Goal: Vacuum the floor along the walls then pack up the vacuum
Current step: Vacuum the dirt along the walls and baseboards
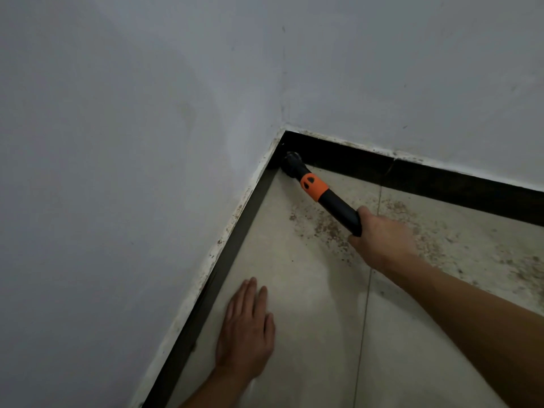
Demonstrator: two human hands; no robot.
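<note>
A black vacuum tube (338,206) with an orange collar (314,187) points into the room corner, and its nozzle tip (291,161) touches the floor where the two dark skirting boards meet. My right hand (379,237) is shut around the tube's near end. My left hand (245,328) lies flat on the pale floor tile beside the left skirting, palm down, holding nothing. The rest of the vacuum is out of view.
Grey walls (147,113) meet at the corner, edged by a dark skirting board (441,184) with chipped white paint above. Brown dust and grit (329,228) are scattered on the tiles (309,319) under and to the right of the tube.
</note>
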